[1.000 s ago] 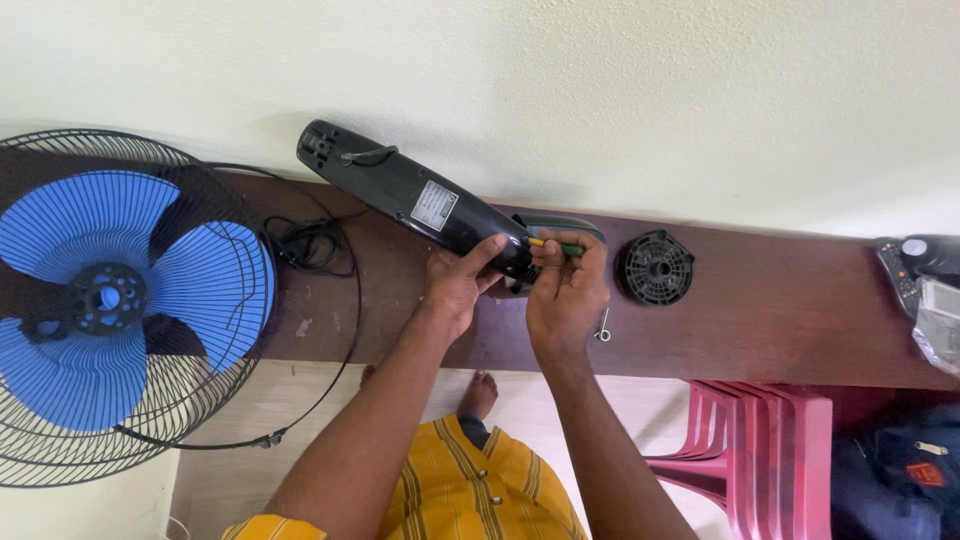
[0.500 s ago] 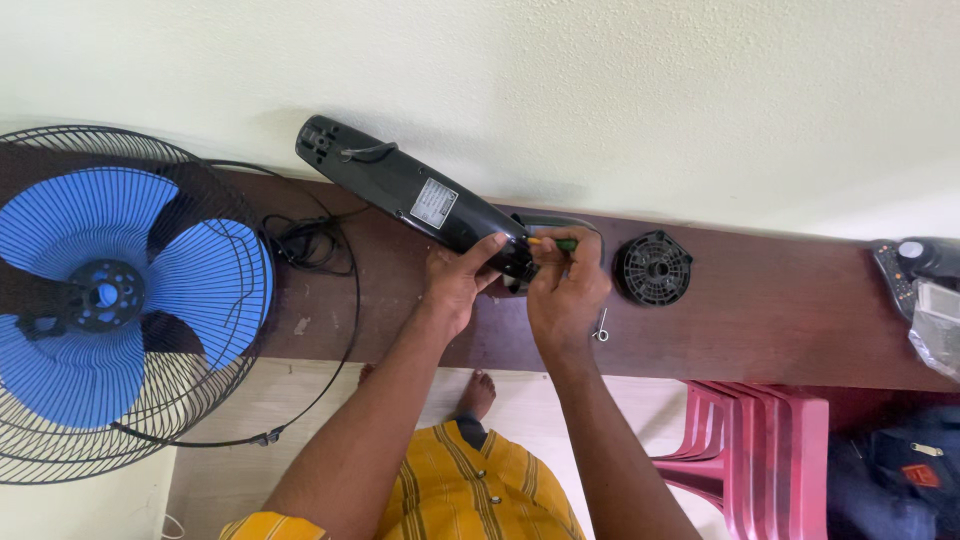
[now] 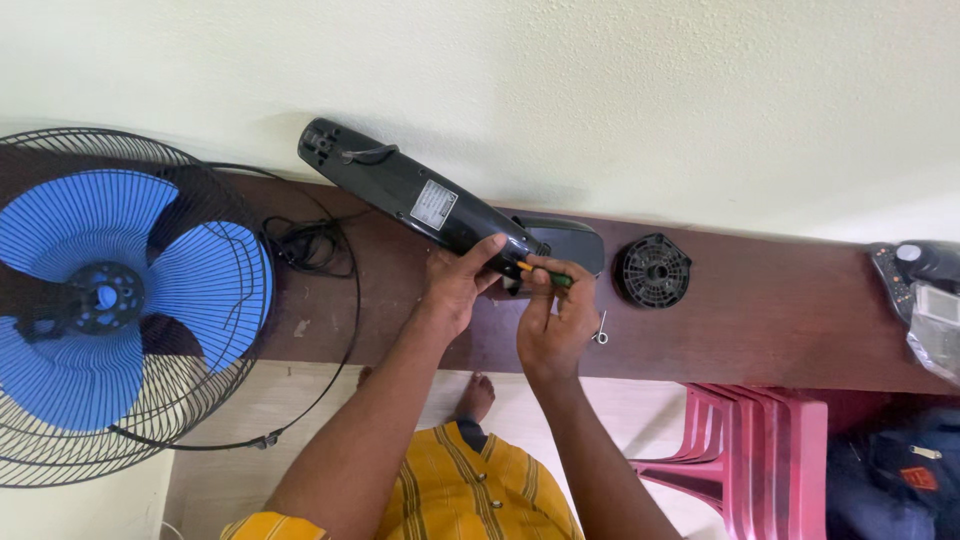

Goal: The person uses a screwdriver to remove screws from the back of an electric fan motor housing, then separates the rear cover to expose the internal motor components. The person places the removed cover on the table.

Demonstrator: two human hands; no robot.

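Blue-bladed fan [image 3: 110, 300] in wire cage at far left of brown surface [image 3: 760, 320]. Black fan housing [image 3: 420, 200] slanted against wall, braced under left hand [image 3: 455, 285] wrapped on its lower end. Right hand [image 3: 552, 322] clamped on green-handled screwdriver [image 3: 545, 276], tip at housing. Round black grille cap [image 3: 655, 268] beside; small metal pin [image 3: 601, 327] near right hand.

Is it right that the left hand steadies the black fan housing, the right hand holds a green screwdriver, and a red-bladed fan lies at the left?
Not quite: in the head view the fan has blue blades, not red. The left hand does steady the black housing, and the right hand holds the green screwdriver.
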